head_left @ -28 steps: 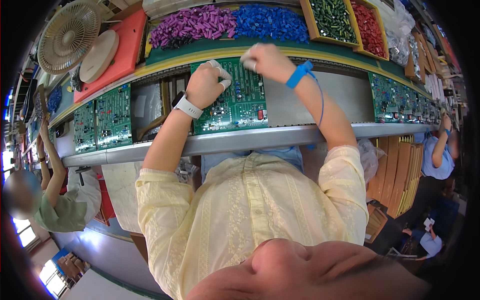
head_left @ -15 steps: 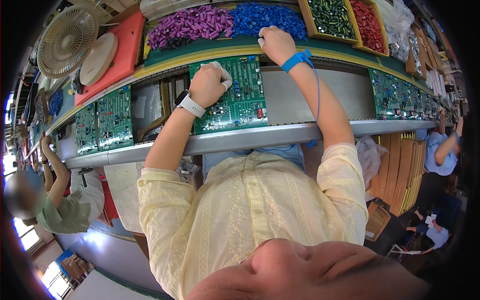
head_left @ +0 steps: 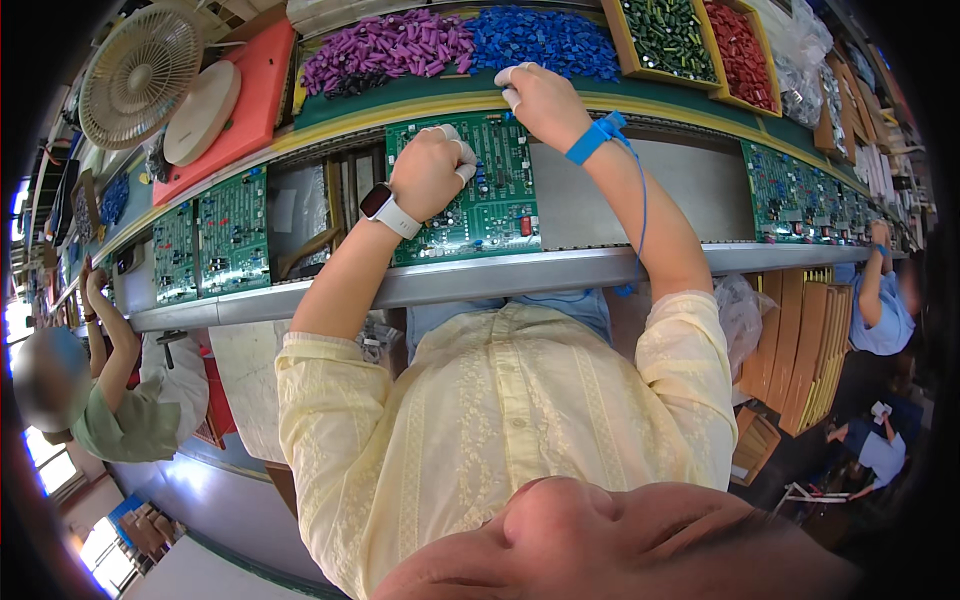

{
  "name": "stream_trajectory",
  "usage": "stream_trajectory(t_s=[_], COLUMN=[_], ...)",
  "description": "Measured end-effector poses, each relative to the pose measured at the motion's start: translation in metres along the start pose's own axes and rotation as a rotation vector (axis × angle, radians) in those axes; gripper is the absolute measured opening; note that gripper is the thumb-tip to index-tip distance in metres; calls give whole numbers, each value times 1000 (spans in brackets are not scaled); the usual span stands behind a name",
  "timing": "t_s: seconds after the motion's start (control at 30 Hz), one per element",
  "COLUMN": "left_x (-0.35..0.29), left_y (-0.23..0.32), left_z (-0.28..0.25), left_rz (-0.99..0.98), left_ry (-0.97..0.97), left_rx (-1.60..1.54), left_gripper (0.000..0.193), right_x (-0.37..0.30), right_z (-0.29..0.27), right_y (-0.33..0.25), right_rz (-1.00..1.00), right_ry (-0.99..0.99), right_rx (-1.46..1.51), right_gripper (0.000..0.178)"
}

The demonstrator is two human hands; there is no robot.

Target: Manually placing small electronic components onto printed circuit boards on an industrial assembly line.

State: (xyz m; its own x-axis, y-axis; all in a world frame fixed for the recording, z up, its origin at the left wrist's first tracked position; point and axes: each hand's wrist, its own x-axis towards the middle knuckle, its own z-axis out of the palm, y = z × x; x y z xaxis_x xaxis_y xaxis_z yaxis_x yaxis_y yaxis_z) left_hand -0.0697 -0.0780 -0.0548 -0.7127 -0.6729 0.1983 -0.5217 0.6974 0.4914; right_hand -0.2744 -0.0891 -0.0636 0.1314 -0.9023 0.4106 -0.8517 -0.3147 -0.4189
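Note:
A green circuit board (head_left: 505, 205) fitted with small parts lies before me on the metal-edged line. Over its upper left part is my left hand (head_left: 428, 175), closed, with white finger cots on the fingertips and a white-strapped watch at the wrist. Whatever its fingers hold is hidden. My right hand (head_left: 545, 105), also in finger cots, is closed in a pinch just above the board's far right corner; anything between its fingertips is too small to make out. A blue wrist strap (head_left: 595, 138) with a cord circles my right wrist. Beyond that hand lies a heap of blue components (head_left: 545, 42).
Purple components (head_left: 390, 48) lie beside the blue heap. Boxes of green parts (head_left: 668, 40) and red parts (head_left: 740, 55) stand at the far right. More boards (head_left: 232, 235) sit along the line on both sides. A fan (head_left: 140, 75) is at the far left. Other people work at both ends.
My right hand has come left and nearer, from the edge of the blue heap to the board's far right corner. My left hand has shifted slightly right and turned over the board.

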Motion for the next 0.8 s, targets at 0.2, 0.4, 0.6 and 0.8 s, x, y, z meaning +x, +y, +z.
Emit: stream_trajectory(t_s=[0.2,0.4,0.6,0.8], left_x=[-7,-6,-4,-6], left_y=[-3,-5,-4,3], left_z=[-1,-1,-1,5], left_rz=[-81,-86,-88,-86], left_ry=[-15,-6,1,26], left_rx=[-76,-45,-35,20], left_gripper=[10,9,9,8], right_x=[-6,-7,-7,-7], right_z=[-5,2,3,4], right_y=[-16,-22,-18,-18], right_rz=[-27,-42,-36,-45], right_ry=[-200,-268,-276,-287], right_rx=[148,206,189,177], right_gripper=[16,16,16,17])
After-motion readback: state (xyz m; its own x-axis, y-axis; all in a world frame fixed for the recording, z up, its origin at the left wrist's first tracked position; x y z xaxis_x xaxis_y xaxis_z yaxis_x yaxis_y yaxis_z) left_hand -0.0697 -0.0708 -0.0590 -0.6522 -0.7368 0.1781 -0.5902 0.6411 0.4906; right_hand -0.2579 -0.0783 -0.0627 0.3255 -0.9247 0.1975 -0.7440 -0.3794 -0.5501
